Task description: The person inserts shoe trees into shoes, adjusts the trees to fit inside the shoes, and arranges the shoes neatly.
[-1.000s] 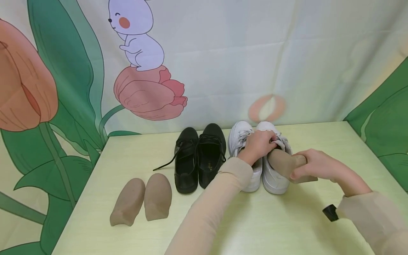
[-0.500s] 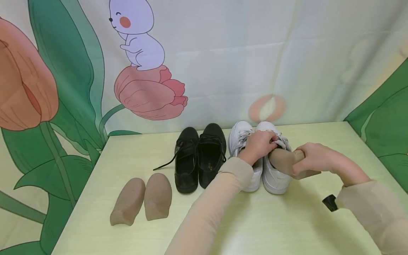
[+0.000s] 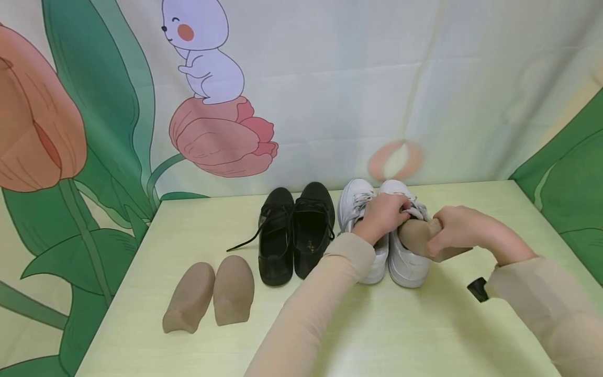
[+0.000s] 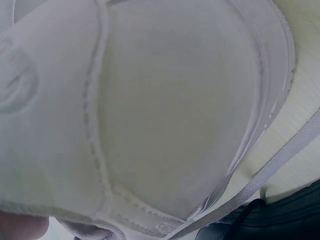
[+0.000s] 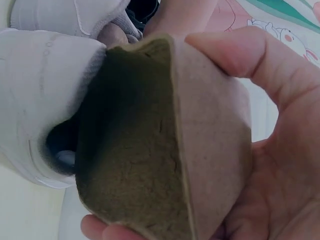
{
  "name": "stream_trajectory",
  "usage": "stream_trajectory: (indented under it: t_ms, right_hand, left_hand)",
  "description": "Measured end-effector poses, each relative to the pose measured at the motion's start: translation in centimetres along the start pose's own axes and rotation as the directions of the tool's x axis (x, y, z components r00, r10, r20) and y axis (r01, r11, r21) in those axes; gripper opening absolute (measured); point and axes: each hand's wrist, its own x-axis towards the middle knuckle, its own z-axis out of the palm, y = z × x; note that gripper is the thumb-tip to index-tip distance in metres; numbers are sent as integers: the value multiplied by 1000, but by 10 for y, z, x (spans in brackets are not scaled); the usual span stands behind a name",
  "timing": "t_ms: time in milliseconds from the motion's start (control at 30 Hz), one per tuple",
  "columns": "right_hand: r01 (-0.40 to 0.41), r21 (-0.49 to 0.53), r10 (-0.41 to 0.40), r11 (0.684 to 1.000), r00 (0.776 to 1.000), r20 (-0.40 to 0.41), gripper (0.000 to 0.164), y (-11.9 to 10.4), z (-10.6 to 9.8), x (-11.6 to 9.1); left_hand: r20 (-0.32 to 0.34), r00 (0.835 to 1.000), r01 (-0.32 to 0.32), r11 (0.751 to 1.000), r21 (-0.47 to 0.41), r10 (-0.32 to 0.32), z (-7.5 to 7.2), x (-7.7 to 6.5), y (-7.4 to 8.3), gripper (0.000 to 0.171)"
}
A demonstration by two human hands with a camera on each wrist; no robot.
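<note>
My right hand (image 3: 464, 234) grips a brown moulded-pulp shoe insert (image 3: 415, 238) by its back end, its rounded front inside the opening of the right-hand white sneaker (image 3: 409, 271). The right wrist view shows the insert's hollow underside (image 5: 145, 150), with the thumb on one side and fingertips below. At that sneaker's tongue and laces, my left hand (image 3: 382, 213) pinches the tongue. My left forearm partly covers the other white sneaker (image 3: 349, 209). Close up in the left wrist view is pale sneaker leather (image 4: 170, 100), a fingertip in the lower left corner.
A pair of black lace-up shoes (image 3: 275, 256) stands left of the sneakers, one lace trailing onto the table (image 3: 202, 225). Two more brown inserts (image 3: 234, 290) lie at the front left. Behind the table hangs a printed curtain (image 3: 325, 104).
The right hand has risen slightly and shifted, tilting the insert's back end up while its front stays in the sneaker. The left hand keeps its place at the tongue.
</note>
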Motion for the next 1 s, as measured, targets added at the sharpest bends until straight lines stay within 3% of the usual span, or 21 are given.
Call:
stream_trajectory:
  t_ms: [267, 367, 567, 767, 900, 1000]
  right_hand:
    - [-11, 25, 9, 1000, 998, 63, 29, 1, -2, 5]
    - [4, 37, -6, 999, 999, 49, 33, 5, 1, 2]
    - [58, 158, -42, 986, 994, -105, 63, 21, 19, -13]
    - [155, 331, -75, 931, 967, -242, 62, 33, 43, -22]
    - [191, 399, -75, 897, 954, -290, 60, 37, 54, -21]
    - [197, 411, -65, 890, 947, -314, 59, 39, 59, -21]
  left_hand:
    - [-36, 999, -8, 1000, 25, 9, -1, -3, 3, 11]
    - [-48, 999, -12, 1000, 23, 13, -1, -4, 3, 11]
    - [-62, 998, -14, 1000, 25, 16, 1, -3, 3, 11]
    - [-73, 995, -57, 995, 82, 63, 4, -1, 5, 11]
    - [-118, 985, -108, 981, 160, 127, 6, 0, 6, 16]
    - [-152, 974, -136, 967, 216, 171, 9, 1, 6, 22]
